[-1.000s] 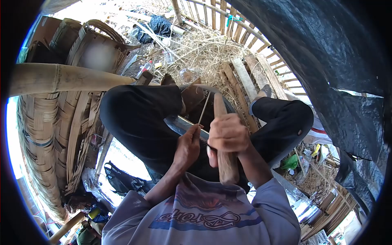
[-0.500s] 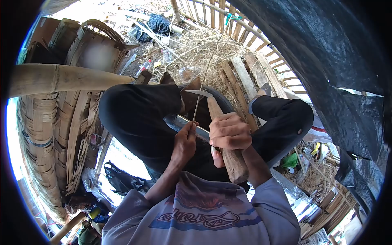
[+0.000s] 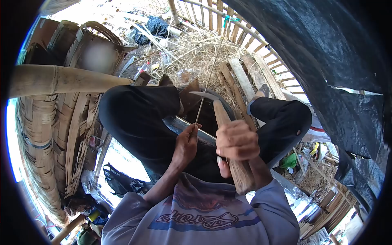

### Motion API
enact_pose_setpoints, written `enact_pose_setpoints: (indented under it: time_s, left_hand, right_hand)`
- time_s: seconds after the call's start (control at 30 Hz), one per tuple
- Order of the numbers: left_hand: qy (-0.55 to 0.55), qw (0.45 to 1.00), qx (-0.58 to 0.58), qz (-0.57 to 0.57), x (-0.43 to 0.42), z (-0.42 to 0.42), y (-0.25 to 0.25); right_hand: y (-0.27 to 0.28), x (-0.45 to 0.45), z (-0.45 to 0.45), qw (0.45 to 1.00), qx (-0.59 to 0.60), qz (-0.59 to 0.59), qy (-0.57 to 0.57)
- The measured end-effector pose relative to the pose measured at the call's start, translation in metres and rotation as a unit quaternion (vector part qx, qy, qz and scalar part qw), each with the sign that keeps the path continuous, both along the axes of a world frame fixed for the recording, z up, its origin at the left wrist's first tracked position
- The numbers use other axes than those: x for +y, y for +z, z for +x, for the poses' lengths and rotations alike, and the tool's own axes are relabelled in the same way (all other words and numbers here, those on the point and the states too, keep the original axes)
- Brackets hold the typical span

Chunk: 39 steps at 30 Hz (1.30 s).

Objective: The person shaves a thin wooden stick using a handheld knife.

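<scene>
A long thin bamboo strip (image 3: 210, 75) runs from my left hand up and away toward the fence. My left hand (image 3: 186, 145) pinches its near end between thumb and fingers, above my lap. My right hand (image 3: 237, 141) is wrapped round the thick wooden handle of a knife (image 3: 221, 113). The knife's short curved blade (image 3: 204, 95) points left and crosses the strip a little beyond my left hand. Whether the edge touches the strip, I cannot tell. The butt of the handle sticks out below my right fist, toward my chest.
A thick bamboo pole (image 3: 61, 79) juts in from the left, above woven bamboo baskets (image 3: 43, 139). Straw (image 3: 200, 55) and wooden planks (image 3: 241, 77) lie beyond my crossed legs. Black plastic sheeting (image 3: 326, 53) hangs at the right, by a slatted fence (image 3: 249, 34).
My right hand and the knife have shifted right and slightly back toward my body. My left hand stays in nearly the same place, pinching the strip.
</scene>
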<state>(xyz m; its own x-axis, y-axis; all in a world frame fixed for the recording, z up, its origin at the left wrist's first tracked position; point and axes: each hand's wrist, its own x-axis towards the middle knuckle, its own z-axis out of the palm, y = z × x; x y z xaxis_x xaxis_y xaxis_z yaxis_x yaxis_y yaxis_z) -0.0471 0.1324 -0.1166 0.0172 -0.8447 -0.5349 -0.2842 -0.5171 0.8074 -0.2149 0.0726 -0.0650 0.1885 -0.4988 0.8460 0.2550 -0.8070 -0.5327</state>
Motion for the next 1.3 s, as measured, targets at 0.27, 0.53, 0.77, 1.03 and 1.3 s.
enact_pose_setpoints:
  time_s: [0.27, 0.53, 0.77, 1.03, 1.3]
  left_hand:
    - [-0.003, 0.999, 0.021, -0.029, 0.006, 0.0, -0.01]
    - [-0.002, 1.0, 0.024, 0.004, 0.003, -0.001, -0.005]
    - [0.006, 0.989, 0.111, 0.094, 0.003, -0.007, -0.003]
    - [0.086, 0.94, 0.268, 0.193, -0.024, -0.013, 0.001]
    - [0.108, 0.911, 0.342, 0.201, -0.044, -0.022, -0.006]
  right_hand:
    - [-0.019, -0.007, 0.011, 1.0, -0.002, -0.001, -0.027]
    - [-0.018, -0.009, 0.007, 1.0, 0.0, 0.006, -0.022]
    - [-0.045, -0.022, -0.006, 0.975, -0.04, 0.112, -0.189]
    - [-0.08, -0.007, -0.008, 0.888, -0.212, 0.33, -0.239]
    - [-0.077, -0.008, -0.005, 0.86, -0.246, 0.391, -0.218]
